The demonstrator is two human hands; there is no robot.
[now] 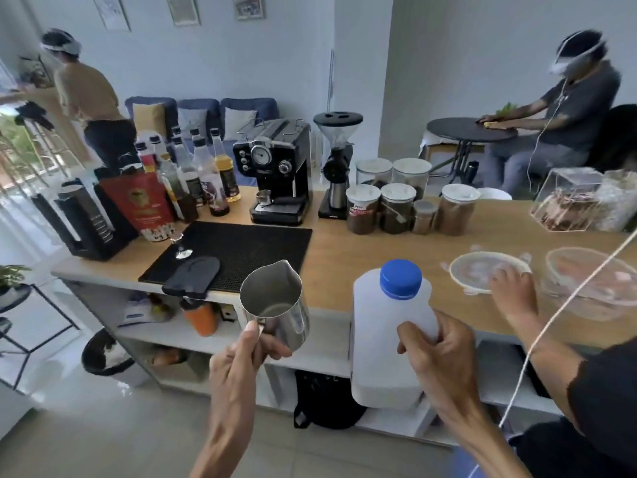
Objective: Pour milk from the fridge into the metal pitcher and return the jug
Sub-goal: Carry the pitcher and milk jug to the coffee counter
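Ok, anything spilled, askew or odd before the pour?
No spills. The milk jug still has its blue cap on, and both hands are full: left hand holds the metal pitcher, right hand the jug.

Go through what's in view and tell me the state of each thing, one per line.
milk jug: upright, held off the counter, right hand on its side
blue cap: on the jug, closed
metal pitcher: held by its handle in the left hand, looks empty
storage jars: lids on
another person's hand: resting on a clear lidded container
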